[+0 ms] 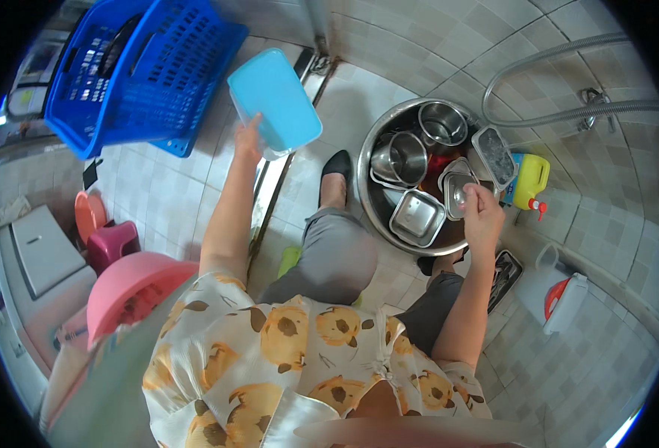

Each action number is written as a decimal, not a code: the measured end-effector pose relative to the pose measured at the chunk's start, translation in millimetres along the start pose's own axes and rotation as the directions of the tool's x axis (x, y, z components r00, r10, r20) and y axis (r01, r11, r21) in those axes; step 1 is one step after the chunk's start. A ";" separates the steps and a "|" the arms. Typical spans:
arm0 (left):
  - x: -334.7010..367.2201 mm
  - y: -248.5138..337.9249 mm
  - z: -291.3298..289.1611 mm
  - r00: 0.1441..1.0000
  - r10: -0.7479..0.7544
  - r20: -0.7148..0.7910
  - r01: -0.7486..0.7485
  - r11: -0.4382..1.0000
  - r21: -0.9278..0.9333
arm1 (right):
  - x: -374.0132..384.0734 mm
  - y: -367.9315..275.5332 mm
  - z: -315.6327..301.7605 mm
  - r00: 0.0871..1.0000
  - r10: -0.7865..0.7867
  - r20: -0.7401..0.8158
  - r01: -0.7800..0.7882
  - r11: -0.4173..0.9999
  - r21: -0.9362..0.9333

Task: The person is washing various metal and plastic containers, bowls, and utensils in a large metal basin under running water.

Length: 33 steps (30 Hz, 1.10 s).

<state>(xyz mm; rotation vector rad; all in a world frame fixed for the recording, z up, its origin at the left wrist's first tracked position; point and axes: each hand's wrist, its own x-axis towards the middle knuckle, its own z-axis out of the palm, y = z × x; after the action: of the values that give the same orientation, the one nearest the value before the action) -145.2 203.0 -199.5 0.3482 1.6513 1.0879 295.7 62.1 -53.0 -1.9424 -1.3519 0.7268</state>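
My left hand (248, 140) grips the near edge of a plastic food container with a light blue lid (278, 97), held out in front of me over the door track. Over the right side of a large round metal basin (365, 196), my right hand (484, 216) is closed, fingertips pinched together; whatever they may hold is hidden. Beneath and beside those fingertips lies a small metal container (456, 196). The basin also holds two round steel pots, one of them a pot (443, 123) at the back, a square metal tray (417, 217) and a clear-topped box (495, 157).
A tall blue plastic basket (169, 82) stands at the far left. A yellow jug (532, 181) with a red pump is right of the basin. A pink tub (131, 287) and a magenta stool (114, 245) sit at left. A grey hose (505, 75) hangs on the tiled wall.
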 end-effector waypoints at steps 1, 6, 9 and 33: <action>8.1 -14.3 12.7 1.000 0.008 -0.027 -0.008 1.000 0.003 | -0.7 -7.0 0.5 0.999 0.033 0.025 -0.034 0.999 0.037; 28.7 -62.1 92.5 0.989 -0.139 0.047 0.141 0.989 -0.040 | -4.6 -0.2 -7.0 0.996 0.084 0.016 -0.085 0.995 0.055; 46.5 -74.9 123.6 0.995 -0.026 0.097 0.018 0.996 0.087 | -4.4 -4.8 -9.2 0.992 0.124 -0.009 -0.123 0.989 0.076; -46.3 -65.6 209.2 0.498 0.654 0.570 -0.867 0.383 0.319 | -14.2 -5.2 -0.6 0.995 0.082 0.064 -0.089 0.991 0.105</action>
<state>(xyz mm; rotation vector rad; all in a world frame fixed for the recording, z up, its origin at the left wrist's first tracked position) 75.1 235.3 -224.3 1.8184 1.4216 1.0313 288.6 49.9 -47.5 -1.9161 -1.2441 0.8873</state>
